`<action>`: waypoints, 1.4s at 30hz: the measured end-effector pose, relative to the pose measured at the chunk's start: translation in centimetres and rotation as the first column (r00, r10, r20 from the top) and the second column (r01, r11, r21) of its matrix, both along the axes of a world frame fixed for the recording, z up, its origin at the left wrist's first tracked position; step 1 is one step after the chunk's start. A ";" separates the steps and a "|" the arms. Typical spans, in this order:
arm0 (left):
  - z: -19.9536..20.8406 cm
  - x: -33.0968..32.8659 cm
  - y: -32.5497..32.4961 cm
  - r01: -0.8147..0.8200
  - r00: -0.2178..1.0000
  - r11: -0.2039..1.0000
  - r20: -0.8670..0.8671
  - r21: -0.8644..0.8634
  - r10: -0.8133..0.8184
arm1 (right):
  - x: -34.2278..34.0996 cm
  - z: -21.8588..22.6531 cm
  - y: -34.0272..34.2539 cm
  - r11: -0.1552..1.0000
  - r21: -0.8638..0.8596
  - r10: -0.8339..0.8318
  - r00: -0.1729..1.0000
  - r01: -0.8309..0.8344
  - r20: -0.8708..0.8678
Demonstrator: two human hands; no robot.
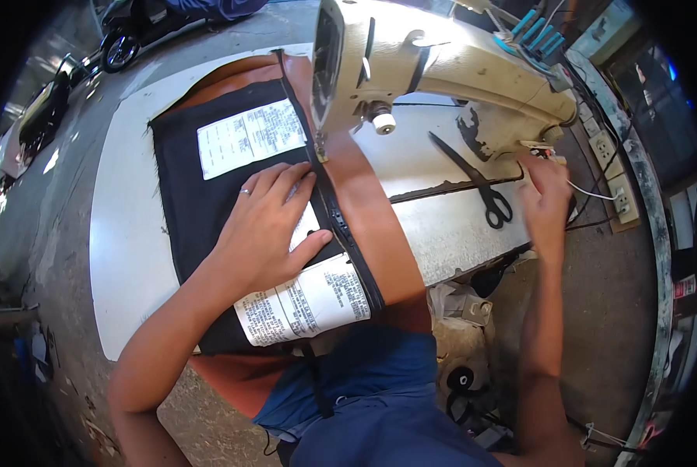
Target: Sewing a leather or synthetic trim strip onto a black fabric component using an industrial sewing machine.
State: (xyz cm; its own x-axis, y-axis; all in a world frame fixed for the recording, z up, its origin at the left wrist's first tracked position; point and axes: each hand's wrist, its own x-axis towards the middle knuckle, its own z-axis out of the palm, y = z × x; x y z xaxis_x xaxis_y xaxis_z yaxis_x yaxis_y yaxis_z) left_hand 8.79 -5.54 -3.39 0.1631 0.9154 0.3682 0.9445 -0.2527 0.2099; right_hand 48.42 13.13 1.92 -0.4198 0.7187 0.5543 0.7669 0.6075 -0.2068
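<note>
My left hand (267,226) lies flat, fingers spread, on a black fabric piece (181,210) with frayed edges and several white printed labels (247,140). Along its right side runs a black zipper (341,226), joined to a brown leather-like panel (380,233). This work passes under the presser foot (321,148) of a cream sewing machine (465,66), just ahead of my left fingertips. At the machine's right end is my right hand (547,191), its fingers bent and blurred beside the base. What it touches there is unclear.
Black scissors (473,171) lie on the machine bed, between the work and my right hand. Power sockets (617,187) and cables are at the far right. The white tabletop (123,226) extends left of the fabric. A motorbike (123,43) stands beyond the table.
</note>
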 end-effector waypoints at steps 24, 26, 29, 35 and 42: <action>1.0 0.3 -0.4 0.102 0.995 0.994 0.012 0.043 -0.103 | -10.3 -1.3 -14.6 0.738 -0.301 0.648 0.758 -0.604 0.068; 1.8 0.3 -0.3 0.183 0.983 0.982 0.006 0.045 -0.184 | -8.5 -0.6 -15.2 0.691 -0.373 0.677 0.735 -0.619 0.034; 1.7 0.3 -0.5 0.237 0.967 0.971 0.085 0.024 -0.238 | -9.9 -1.6 -13.1 0.793 -0.394 0.453 0.882 -0.464 -0.127; 0.6 0.5 -1.3 0.244 0.952 0.967 0.173 0.078 -0.254 | -15.4 -0.4 -10.1 0.757 -0.633 0.126 0.987 -0.158 -0.096; 1.0 1.1 -1.5 0.169 0.953 0.968 0.220 0.187 -0.208 | -16.5 -2.7 -5.7 -0.016 -0.636 -0.271 0.615 -0.772 -0.740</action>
State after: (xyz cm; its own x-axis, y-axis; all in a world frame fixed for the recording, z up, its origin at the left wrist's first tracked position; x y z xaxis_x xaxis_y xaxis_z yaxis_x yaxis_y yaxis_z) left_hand 9.88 -7.03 -2.44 0.2172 0.8001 0.5591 0.8047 -0.4710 0.3614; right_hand 31.97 7.42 -0.82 -0.7242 0.6357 -0.2673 -0.0302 -0.4164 -0.9087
